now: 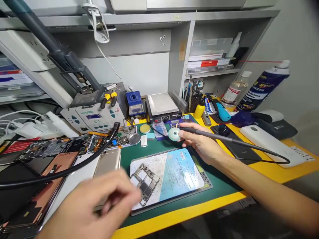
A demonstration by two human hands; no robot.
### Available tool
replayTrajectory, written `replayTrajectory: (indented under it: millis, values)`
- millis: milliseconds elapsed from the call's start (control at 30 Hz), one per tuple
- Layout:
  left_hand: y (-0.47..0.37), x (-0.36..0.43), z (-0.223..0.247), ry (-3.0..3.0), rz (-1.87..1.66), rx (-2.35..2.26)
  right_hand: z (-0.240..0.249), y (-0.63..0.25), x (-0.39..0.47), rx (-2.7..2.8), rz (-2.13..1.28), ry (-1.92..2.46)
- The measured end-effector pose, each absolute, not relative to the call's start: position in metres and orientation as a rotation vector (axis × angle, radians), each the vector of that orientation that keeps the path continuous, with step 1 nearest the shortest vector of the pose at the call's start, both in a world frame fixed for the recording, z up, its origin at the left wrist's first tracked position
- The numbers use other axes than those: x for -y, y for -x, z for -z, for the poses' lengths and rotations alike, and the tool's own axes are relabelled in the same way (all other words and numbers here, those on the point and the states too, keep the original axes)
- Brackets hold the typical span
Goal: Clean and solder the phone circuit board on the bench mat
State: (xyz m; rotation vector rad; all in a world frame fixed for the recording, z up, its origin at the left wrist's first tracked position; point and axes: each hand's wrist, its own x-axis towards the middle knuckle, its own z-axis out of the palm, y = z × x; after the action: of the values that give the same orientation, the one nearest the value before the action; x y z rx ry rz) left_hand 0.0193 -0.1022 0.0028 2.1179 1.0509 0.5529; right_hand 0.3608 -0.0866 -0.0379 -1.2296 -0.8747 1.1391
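My right hand (199, 141) is closed around a black soldering iron (188, 128), whose cable runs back over the forearm to the right. The same fingers also hold a small round pale-green spool (173, 134), with a dark square at its centre. My left hand (99, 202), smeared by motion, is low in the front with fingers curled and thumb and forefinger together; anything in the pinch is hidden. Just beyond it, a phone logic board (145, 184) lies on a worn white-and-blue pad (178, 172), on the green mat (159, 147).
Left of the mat are phone housings (107, 162), loose boards and a black hose (82, 167) crossing over them. Behind stand a rework station (96, 116), a blue iron stand (134, 103) and a hot plate (163, 104). Phones (234, 142) and a spray can (264, 88) are right.
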Motion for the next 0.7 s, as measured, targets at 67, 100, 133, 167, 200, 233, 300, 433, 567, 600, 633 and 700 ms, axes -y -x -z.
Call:
replayTrajectory:
  millis: [67,100,133,167,200,233,300,433,567,600,633,700]
  values:
    - [-0.055,0.069,-0.015,-2.201,-0.531,-1.061,0.035,-0.360,0.088,0.859,-1.142,1.195]
    - [-0.070,0.053,-0.016,-2.227,-0.509,-1.074,0.033,-0.360,0.089,0.851,-1.143,1.180]
    - [-0.082,0.040,-0.014,-2.247,-0.464,-1.081,0.032,-0.359,0.089,0.843,-1.143,1.166]
    - [-0.091,0.030,-0.010,-2.263,-0.415,-1.080,0.030,-0.359,0.090,0.834,-1.142,1.155]
    - [-0.098,0.023,-0.005,-2.274,-0.370,-1.078,0.029,-0.359,0.091,0.826,-1.138,1.144]
    - [-0.102,0.019,-0.001,-2.281,-0.335,-1.077,0.027,-0.359,0.091,0.817,-1.131,1.135]
    - [-0.107,0.018,0.006,-2.288,-0.283,-1.079,0.025,-0.360,0.092,0.800,-1.114,1.121]
    - [-0.110,0.024,0.008,-2.286,-0.206,-1.123,0.022,-0.361,0.091,0.778,-1.084,1.113]
    - [-0.114,0.027,0.008,-2.275,-0.147,-1.149,0.020,-0.360,0.091,0.766,-1.078,1.109]
    - [-0.114,0.027,0.009,-2.275,-0.142,-1.144,0.020,-0.360,0.091,0.764,-1.077,1.108]
    - [-0.114,0.027,0.010,-2.276,-0.141,-1.135,0.020,-0.360,0.091,0.762,-1.077,1.109]
    - [-0.114,0.026,0.011,-2.278,-0.140,-1.112,0.020,-0.360,0.091,0.762,-1.076,1.113]
